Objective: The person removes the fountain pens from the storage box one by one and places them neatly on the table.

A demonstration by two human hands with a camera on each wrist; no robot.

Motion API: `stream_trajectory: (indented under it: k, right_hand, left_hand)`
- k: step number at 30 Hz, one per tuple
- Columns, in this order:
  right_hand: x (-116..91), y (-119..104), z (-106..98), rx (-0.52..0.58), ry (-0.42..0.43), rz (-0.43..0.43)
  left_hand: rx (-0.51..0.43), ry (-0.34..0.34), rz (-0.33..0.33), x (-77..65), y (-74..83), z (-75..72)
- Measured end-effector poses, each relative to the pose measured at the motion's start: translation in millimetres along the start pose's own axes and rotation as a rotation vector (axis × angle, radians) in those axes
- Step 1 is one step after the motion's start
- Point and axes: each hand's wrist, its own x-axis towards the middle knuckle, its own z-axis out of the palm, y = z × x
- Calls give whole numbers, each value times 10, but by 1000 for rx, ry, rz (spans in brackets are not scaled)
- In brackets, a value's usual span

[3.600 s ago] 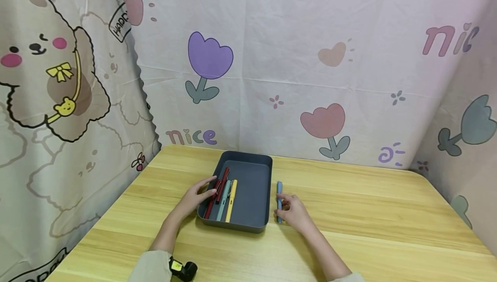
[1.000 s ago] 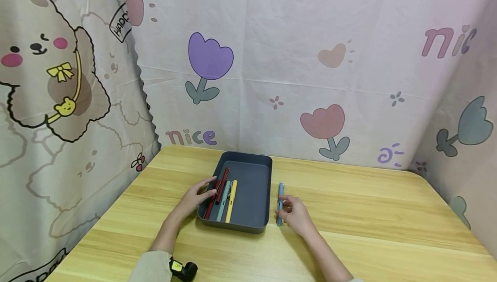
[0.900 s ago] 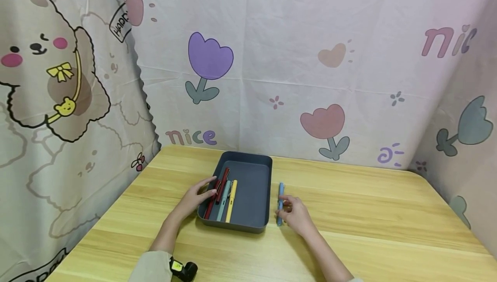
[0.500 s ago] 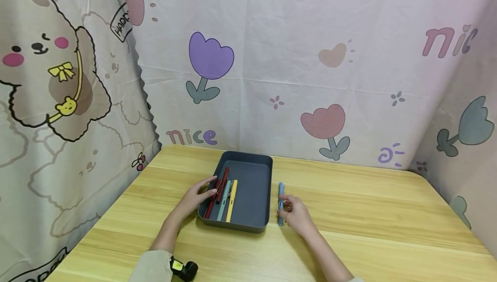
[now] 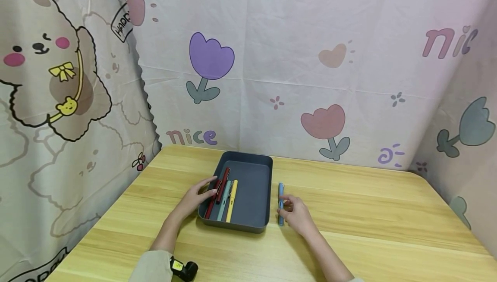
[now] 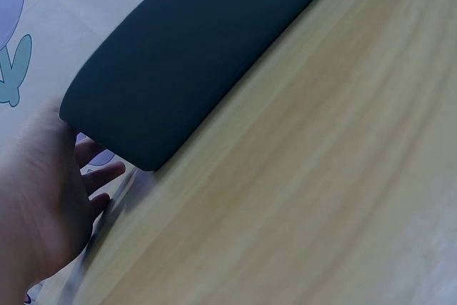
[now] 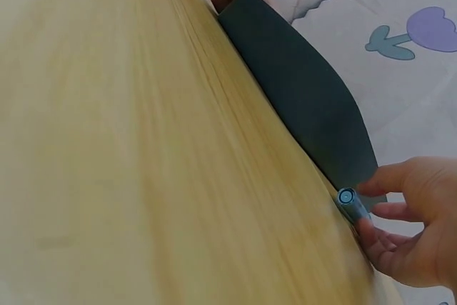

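My right hand [image 5: 297,217] pinches a blue pen [image 5: 281,191] between thumb and fingers. This pen lies lengthwise on the table, a little right of the dark grey tray [image 5: 252,226]; in the right wrist view the round end of the blue pen [image 7: 347,196] faces the camera. On the tray's left rim rests my left hand [image 5: 190,202], with thumb and index finger reaching over the edge. Its other fingers [image 6: 107,176] are spread loosely outside the wall in the left wrist view. Inside the tray's left half lie two dark red pens [image 5: 223,191], a teal pen [image 5: 224,202] and a yellow pen [image 5: 232,200].
The wooden table [image 5: 369,217] extends to both sides of the tray. Behind it hangs a printed cloth [image 5: 272,57], and more cloth closes off the left and right sides. A black device [image 5: 184,269] is strapped at the left wrist.
Compared with 3.6 seconds ago, the blue pen and right hand sit very slightly nearer me and to the right. Over the last second almost nothing moves; the left hand and tray stay put.
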Motion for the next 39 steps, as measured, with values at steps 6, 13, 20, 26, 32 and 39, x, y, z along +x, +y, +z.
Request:
stream_trajectory:
  k: [6, 13, 20, 26, 32, 39]
  right_hand:
    - [0, -21, -25, 12, 19, 14]
    - [25, -109, -58, 11, 70, 15]
    - [26, -271, -83, -26, 67, -33]
    - [28, -453, -41, 15, 55, -102]
    - [61, -608, 54, 3, -4, -161]
    - [126, -721, 212, -35, -55, -194]
  left_hand:
    - [0, -1, -2, -10, 22, 3]
    - [-13, 3, 2, 30, -58, -11]
    - [-34, 6, 18, 129, -308, 6]
    - [-39, 1, 26, 154, -361, 14]
    - [-38, -6, 8, 157, -343, 0]
    - [-31, -11, 3, 10, -4, -7]
